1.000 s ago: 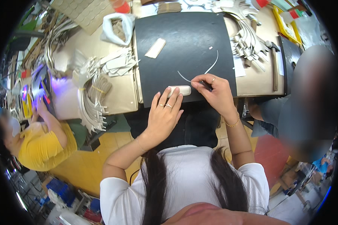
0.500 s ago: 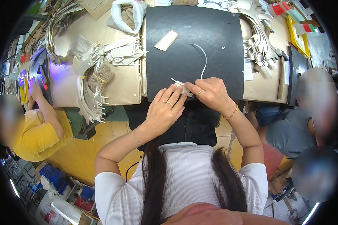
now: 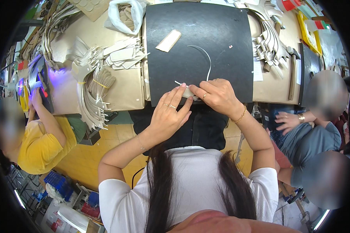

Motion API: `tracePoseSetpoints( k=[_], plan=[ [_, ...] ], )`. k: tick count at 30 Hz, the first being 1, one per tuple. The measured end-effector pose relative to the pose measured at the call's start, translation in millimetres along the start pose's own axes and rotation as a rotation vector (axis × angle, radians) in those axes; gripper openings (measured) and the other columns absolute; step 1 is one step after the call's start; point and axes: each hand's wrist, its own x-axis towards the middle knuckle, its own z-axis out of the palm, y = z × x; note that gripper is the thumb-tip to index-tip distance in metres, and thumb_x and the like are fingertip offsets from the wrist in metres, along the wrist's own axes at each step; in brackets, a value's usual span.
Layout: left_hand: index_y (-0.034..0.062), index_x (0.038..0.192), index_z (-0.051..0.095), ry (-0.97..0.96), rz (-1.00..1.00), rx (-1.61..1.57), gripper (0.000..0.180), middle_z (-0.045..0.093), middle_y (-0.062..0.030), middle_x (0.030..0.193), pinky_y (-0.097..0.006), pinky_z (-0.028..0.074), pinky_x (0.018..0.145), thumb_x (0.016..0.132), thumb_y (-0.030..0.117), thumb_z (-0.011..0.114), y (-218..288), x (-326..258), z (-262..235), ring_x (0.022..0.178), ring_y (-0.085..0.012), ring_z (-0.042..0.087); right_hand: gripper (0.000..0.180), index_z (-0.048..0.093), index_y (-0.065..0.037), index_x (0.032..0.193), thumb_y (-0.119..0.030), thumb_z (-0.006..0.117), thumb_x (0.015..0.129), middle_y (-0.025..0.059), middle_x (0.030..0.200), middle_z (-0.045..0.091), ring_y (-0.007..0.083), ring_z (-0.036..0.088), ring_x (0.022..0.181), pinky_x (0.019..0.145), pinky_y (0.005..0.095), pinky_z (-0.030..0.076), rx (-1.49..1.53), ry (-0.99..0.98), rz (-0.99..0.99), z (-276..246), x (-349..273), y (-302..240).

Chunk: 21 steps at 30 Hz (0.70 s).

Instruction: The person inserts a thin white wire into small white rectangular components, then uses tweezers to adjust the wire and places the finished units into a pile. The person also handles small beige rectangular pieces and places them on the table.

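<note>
Near the front edge of the black mat (image 3: 175, 21), my left hand (image 3: 169, 110) holds a small pale, flat piece (image 3: 188, 93) between its thumb and outstretched index finger. My right hand (image 3: 220, 97) is closed at the right of that piece, pinching a thin white strip (image 3: 210, 64) against its edge. The strip's short end pokes out past my left fingertips, while its long end curves away over the mat. Both hands partly hide the piece. Farther off on the mat lies a cream rectangular piece (image 3: 168, 40).
Left of the mat are stacked pale cut pieces (image 3: 124, 56), a banded bundle (image 3: 103, 83) and a white bag (image 3: 125, 19). To the right lie more cut pieces (image 3: 270, 50) and a hammer (image 3: 292, 77). A person in yellow (image 3: 46, 143) sits left; people in grey (image 3: 311, 143) sit right.
My left index finger has slid a little along the piece, and its fingers are slightly more spread. My right hand barely moves. At the right, another person's hand has come into view.
</note>
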Motion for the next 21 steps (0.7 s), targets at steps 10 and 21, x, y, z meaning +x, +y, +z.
tracePoseSetpoints(
  k=[10, 21],
  plan=[
    [0.0063, 0.126, 0.065, -0.046, 0.007, 0.081, 0.052, 0.050, -0.0210, 0.148, -0.047, 0.045, 0.106, 0.078, 0.018, 0.082, 5, 4, -5, 0.130, -0.0362, 0.053, 0.031, 0.072, -0.011, 0.110, -0.011, 0.069, 0.079, -0.0011, 0.069, 0.047, 0.0124, 0.056, 0.056, 0.051, 0.0294, 0.045, -0.041, -0.089, 0.038, -17, -20, -2],
    [0.0051, 0.125, 0.064, -0.072, 0.042, 0.209, 0.052, 0.055, -0.0208, 0.141, -0.046, 0.045, 0.103, 0.079, 0.021, 0.081, 5, 11, -7, 0.125, -0.0340, 0.056, 0.043, 0.071, -0.012, 0.122, -0.011, 0.066, 0.079, -0.0015, 0.074, 0.051, 0.0122, 0.056, 0.058, 0.054, 0.0283, 0.048, -0.121, -0.146, 0.100, -30, -44, -9]
  ],
)
